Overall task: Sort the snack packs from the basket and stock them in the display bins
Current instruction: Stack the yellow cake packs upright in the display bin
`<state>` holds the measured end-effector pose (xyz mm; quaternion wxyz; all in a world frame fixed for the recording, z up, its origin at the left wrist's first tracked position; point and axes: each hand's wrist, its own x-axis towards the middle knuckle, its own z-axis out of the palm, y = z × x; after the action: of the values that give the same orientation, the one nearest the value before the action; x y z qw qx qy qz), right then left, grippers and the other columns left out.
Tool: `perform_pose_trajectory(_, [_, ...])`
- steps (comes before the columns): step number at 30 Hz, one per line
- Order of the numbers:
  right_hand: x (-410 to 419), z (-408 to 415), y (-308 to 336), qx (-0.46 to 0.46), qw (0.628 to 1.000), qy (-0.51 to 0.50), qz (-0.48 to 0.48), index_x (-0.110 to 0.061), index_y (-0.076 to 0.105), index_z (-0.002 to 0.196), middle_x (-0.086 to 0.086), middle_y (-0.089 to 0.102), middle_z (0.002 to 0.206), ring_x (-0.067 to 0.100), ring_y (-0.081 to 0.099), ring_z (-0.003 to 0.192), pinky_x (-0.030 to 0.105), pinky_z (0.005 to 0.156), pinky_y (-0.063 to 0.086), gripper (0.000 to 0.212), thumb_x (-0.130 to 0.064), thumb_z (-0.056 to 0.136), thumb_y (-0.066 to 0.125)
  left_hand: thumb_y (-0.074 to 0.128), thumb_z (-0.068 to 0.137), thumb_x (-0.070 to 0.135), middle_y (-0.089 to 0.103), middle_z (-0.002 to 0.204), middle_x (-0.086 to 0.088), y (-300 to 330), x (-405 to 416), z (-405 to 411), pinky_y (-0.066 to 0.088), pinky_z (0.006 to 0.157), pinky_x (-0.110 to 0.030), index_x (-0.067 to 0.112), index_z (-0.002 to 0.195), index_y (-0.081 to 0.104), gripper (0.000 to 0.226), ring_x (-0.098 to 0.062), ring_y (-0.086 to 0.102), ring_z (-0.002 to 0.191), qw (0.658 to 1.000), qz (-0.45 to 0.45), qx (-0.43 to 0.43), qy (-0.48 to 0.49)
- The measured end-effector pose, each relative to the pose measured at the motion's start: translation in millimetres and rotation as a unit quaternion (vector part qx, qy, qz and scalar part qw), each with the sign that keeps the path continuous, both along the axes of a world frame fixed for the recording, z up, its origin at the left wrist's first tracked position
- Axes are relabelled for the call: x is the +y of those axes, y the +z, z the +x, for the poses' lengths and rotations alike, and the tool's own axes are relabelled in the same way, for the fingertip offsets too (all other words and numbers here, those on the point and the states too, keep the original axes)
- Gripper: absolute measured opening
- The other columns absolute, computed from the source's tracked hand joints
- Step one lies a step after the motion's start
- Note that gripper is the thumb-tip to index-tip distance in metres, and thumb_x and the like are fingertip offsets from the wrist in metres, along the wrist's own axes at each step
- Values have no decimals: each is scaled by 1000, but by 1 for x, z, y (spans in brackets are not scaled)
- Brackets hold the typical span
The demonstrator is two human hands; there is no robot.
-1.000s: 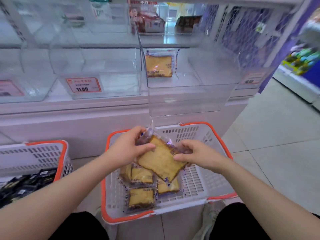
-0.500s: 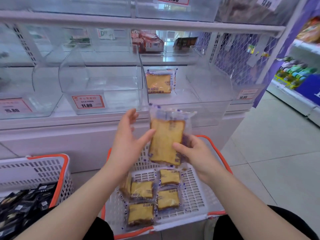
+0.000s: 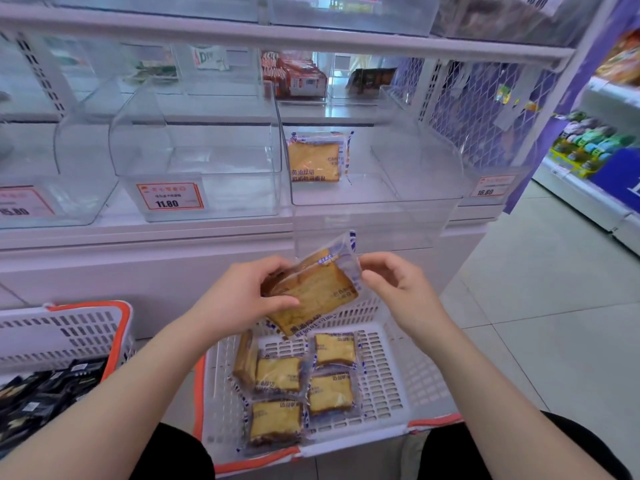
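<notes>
My left hand [image 3: 242, 296] grips a clear-wrapped toast pack [image 3: 318, 292] by its left edge, holding it tilted above the white basket with an orange rim [image 3: 391, 375]. My right hand [image 3: 394, 289] hovers at the pack's right edge with loosely curled fingers; whether it touches the wrapper I cannot tell. Several more toast packs [image 3: 277, 375] lie in the basket below. One toast pack [image 3: 317, 157] stands upright at the back of the clear display bin [image 3: 374, 195] straight ahead.
A clear bin with an 11.80 price tag [image 3: 194, 174] stands left of the stocked one. A second white basket [image 3: 59, 337] with dark packs [image 3: 41, 396] sits on the floor at left. Tiled floor and another shelf [image 3: 595, 161] lie to the right.
The pack has turned from upright to tilted and dropped slightly. My left hand now grips it with thumb over its front; my right hand has let go and moved to its right edge.
</notes>
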<state>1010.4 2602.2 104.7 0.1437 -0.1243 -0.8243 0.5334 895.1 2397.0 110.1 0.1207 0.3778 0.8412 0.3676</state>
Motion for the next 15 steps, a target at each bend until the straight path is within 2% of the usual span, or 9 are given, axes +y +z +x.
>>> perform_pose_trajectory(2, [-4, -2, -2, 10, 999, 5, 30, -40, 59, 87, -18, 64, 84, -8, 58, 79, 10, 72, 46, 26, -14, 90, 58, 77, 73, 28, 67, 90, 16, 1, -1, -1, 46, 74, -14, 34, 101, 60, 33, 1, 61, 84, 1000, -3, 9, -13])
perform_pose_trajectory(4, [-2, -5, -3, 5, 999, -1, 32, -34, 58, 79, -18, 60, 71, -6, 54, 66, 15, 66, 45, 22, -14, 87, 61, 76, 74, 27, 69, 94, 8, 1, -4, -3, 48, 79, -24, 24, 105, 63, 35, -7, 63, 87, 1000, -7, 8, -13])
perform_pose_trajectory(7, [3, -8, 1, 24, 997, -41, 68, -30, 53, 69, -15, 57, 61, 0, 50, 58, 23, 61, 44, 27, -11, 86, 63, 76, 74, 22, 69, 94, 4, 4, -6, -8, 50, 82, -29, 22, 103, 63, 32, -13, 64, 89, 1000, 2, -15, -10])
perform_pose_trajectory(10, [6, -9, 7, 59, 989, -68, 122, -33, 51, 71, -12, 57, 69, 6, 54, 67, 25, 65, 44, 29, -11, 86, 62, 76, 74, 19, 70, 95, 6, 10, -7, -11, 50, 84, -30, 23, 102, 64, 31, -12, 65, 90, 999, 35, -22, 4])
perform_pose_trajectory(13, [6, -6, 8, 31, 999, 25, -6, -36, 56, 91, -16, 62, 96, 5, 60, 94, 22, 83, 45, 26, -17, 80, 70, 79, 71, 24, 67, 93, 12, 10, -10, -10, 44, 78, -15, 23, 102, 65, 34, -8, 63, 88, 998, 10, 58, -9])
perform_pose_trajectory(15, [2, -6, 4, 3, 995, 89, -45, -42, 53, 108, -18, 61, 113, 5, 57, 109, 21, 91, 46, 44, -24, 73, 75, 80, 69, 28, 64, 92, 16, 8, -11, -7, 40, 75, -5, 22, 105, 66, 39, -3, 61, 88, 996, -4, 81, -21])
